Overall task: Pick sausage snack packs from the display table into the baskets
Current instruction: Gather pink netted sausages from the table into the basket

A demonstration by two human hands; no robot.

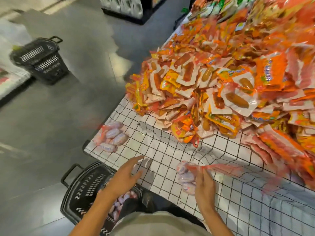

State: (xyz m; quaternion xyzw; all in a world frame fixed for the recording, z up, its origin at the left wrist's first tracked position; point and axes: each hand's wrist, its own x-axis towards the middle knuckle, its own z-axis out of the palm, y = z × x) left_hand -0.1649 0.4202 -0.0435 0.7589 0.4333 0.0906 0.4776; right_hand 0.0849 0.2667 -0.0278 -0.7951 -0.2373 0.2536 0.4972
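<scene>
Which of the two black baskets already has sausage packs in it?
The near basket at the table corner, under the left hand; pale packs show inside. The far basket across the aisle shows none from here.

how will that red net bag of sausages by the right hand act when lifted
The net bag will probably hang floppy, since its mesh is already stretched thin where the right hand pinches it. The small sausages inside may shift and bunch low.

Motion-blurred net pack (187,178) under right hand (204,183)

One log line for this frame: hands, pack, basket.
left hand: open, over table edge | right hand: grips net pack on table | near basket: holds packs
</scene>
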